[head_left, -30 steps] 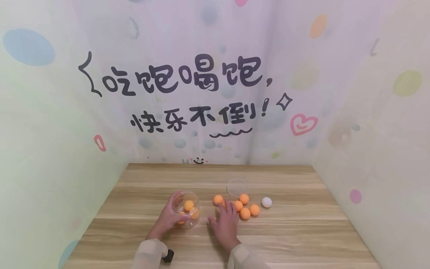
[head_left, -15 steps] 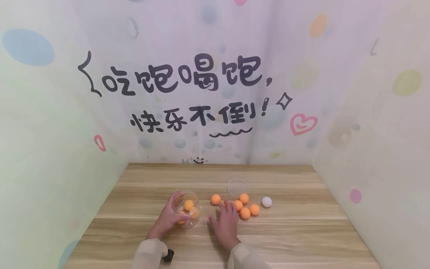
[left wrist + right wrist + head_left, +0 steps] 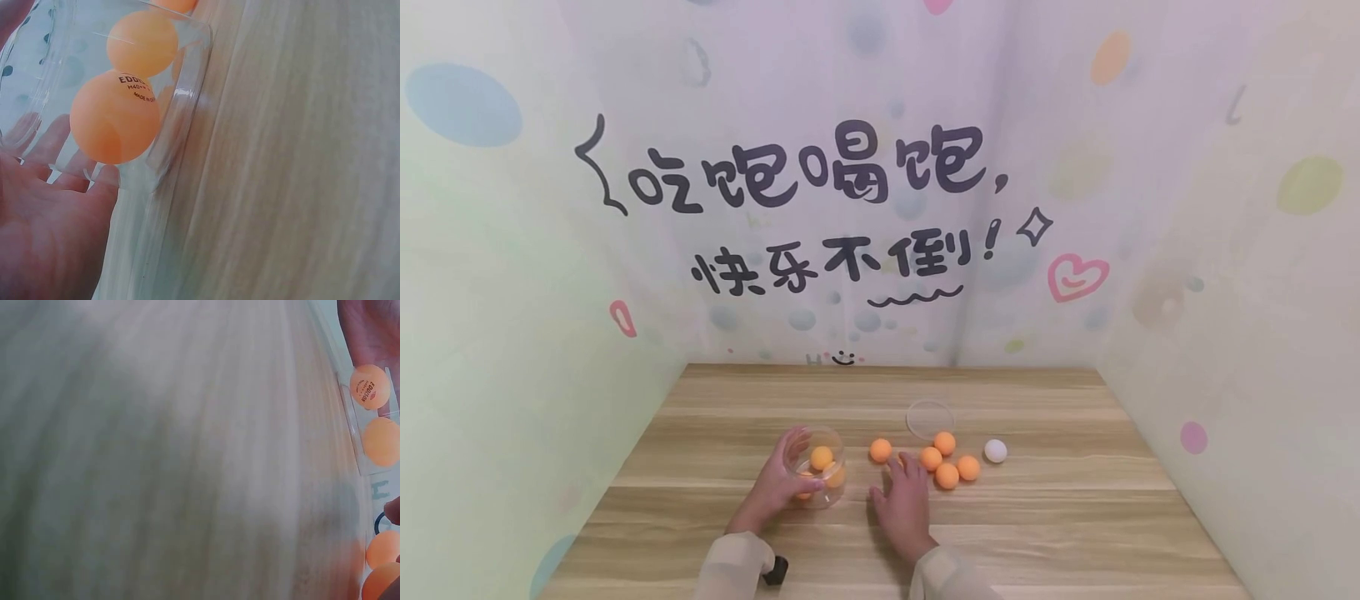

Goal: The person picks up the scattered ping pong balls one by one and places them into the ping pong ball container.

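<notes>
My left hand grips a clear round plastic container by its side, thumb toward me and fingers round the far wall. Inside lie orange table tennis balls, three of them showing in the head view. To the right, my right hand reaches low over the table, its thumb spread away from the fingers. Its fingertips partly cover one orange ball. A loose orange ball sits just left of those fingertips. Several more orange balls cluster to the right of the hand.
A white ball lies right of the orange cluster. Behind the balls is a clear round lid, flat on the wooden table. Printed walls enclose the table at the back and both sides.
The loose ball left of my right fingertips has shifted slightly left and toward me. My right hand has drawn back a little. The left hand and container have stayed in place.
</notes>
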Demonstrator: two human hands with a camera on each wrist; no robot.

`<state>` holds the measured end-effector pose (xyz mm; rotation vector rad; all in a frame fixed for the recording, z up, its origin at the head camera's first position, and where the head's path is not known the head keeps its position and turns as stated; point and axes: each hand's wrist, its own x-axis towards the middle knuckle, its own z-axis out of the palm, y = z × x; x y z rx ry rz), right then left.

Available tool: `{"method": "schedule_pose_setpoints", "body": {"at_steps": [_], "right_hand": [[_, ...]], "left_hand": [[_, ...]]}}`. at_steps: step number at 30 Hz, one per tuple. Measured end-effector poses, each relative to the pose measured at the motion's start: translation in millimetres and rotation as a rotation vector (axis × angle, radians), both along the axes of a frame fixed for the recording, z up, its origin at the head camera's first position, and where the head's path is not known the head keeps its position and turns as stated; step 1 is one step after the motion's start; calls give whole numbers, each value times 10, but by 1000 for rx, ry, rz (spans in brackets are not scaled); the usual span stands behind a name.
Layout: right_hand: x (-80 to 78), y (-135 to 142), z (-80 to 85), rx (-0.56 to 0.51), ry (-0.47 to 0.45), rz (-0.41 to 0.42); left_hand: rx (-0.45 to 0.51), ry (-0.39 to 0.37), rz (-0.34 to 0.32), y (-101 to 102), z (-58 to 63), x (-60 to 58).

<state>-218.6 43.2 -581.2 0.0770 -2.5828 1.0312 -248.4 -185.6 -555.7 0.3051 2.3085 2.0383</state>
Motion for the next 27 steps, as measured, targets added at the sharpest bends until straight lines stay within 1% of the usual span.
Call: {"method": "schedule_pose_setpoints", "body": {"at_steps": [8,22,27], "right_hand": [[28,2,-32,-89,72,12],[20,-5,-38,-170,94,51],[8,-9,-52,-174,103,47]], "left_hand": [[8,3,-3,4,4,3],[15,14,-10,-1,-6,1],[32,17,-19,-6,-23,1]]}}
